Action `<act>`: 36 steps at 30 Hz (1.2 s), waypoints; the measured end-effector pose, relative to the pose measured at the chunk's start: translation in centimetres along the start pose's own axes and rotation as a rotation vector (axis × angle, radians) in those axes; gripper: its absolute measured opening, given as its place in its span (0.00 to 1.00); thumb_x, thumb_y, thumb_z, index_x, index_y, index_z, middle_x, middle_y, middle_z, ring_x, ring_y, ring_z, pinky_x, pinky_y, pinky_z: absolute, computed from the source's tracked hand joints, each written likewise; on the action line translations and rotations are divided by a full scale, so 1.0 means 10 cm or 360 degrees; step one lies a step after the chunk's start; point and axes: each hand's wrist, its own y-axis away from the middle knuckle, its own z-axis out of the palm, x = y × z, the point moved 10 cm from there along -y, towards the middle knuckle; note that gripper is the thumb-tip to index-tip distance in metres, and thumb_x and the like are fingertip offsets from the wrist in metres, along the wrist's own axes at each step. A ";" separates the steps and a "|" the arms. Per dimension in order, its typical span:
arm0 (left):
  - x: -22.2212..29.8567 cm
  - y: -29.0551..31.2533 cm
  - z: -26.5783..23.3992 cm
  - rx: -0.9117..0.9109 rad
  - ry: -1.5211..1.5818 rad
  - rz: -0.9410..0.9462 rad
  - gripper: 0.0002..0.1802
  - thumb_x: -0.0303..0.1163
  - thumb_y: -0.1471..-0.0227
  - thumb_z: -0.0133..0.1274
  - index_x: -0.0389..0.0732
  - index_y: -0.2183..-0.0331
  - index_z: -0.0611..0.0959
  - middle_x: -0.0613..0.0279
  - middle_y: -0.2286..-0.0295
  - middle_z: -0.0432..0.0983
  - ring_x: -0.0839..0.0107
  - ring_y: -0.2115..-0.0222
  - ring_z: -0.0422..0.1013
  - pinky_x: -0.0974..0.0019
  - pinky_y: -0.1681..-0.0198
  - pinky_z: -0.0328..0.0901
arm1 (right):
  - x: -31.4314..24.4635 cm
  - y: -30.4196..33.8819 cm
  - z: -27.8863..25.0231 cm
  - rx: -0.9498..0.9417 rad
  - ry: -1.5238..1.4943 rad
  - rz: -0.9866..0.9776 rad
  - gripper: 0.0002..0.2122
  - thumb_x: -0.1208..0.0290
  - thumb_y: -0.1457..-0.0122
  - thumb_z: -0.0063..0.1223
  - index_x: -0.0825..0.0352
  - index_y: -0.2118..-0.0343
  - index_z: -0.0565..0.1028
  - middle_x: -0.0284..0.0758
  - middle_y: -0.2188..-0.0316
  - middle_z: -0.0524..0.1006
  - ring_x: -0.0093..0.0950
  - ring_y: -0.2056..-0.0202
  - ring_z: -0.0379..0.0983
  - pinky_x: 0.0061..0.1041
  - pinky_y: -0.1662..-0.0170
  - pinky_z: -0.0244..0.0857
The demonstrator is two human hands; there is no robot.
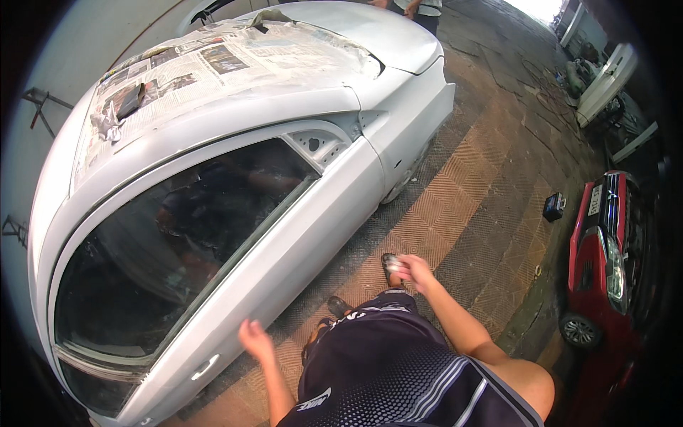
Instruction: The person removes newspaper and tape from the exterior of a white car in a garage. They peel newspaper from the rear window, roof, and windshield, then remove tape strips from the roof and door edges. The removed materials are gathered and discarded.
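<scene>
A car in pale grey-white primer [313, 213] fills the left side, its dark side window [178, 242] facing me. My left hand [257, 343] hovers beside the door panel just ahead of the door handle [205, 367]. Its fingers are loosely bent and apart, with nothing visible in them. Out over the floor, away from the car, my right hand [415, 273] is closed, with something small and whitish at its fingertips that I cannot make out. Newspaper sheets [235, 60] cover the windscreen and roof area. On them lie a dark flat object [131, 102] and a crumpled pale rag or paper [109, 127].
Brown patterned floor tiles [434, 220] run alongside the car. At right stand a red car [594, 285] and a small black box [553, 207]. A pale panel [605, 85] leans farther back near loose cables. Another person's hands [411, 8] show beyond the bonnet.
</scene>
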 end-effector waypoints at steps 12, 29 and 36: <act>3.29 0.76 1.29 -0.0594 0.0295 0.1041 0.12 0.19 0.49 0.58 0.35 0.59 0.83 0.57 0.66 0.72 0.63 0.66 0.71 0.64 0.63 0.68 | -0.70 0.63 2.03 -0.1486 -0.0334 0.0611 0.05 0.71 0.38 0.50 0.64 0.68 0.76 0.31 0.63 0.77 0.26 0.55 0.75 0.38 0.45 0.70; 4.02 1.41 2.13 -0.1417 0.0452 0.0205 0.08 0.23 0.47 0.61 0.33 0.63 0.83 0.58 0.63 0.78 0.70 0.63 0.77 0.66 0.58 0.71 | -1.46 0.33 1.04 -0.1697 0.1284 -0.0706 0.07 0.71 0.37 0.56 0.69 0.63 0.80 0.32 0.68 0.73 0.22 0.65 0.70 0.23 0.60 0.65; 3.65 1.56 2.48 -0.1366 0.0403 -0.0166 0.03 0.25 0.43 0.56 0.36 0.65 0.81 0.57 0.72 0.77 0.71 0.72 0.74 0.65 0.67 0.68 | -1.59 0.23 0.82 -0.1446 0.1117 -0.0534 0.08 0.71 0.39 0.58 0.72 0.63 0.80 0.34 0.63 0.77 0.23 0.59 0.74 0.24 0.56 0.68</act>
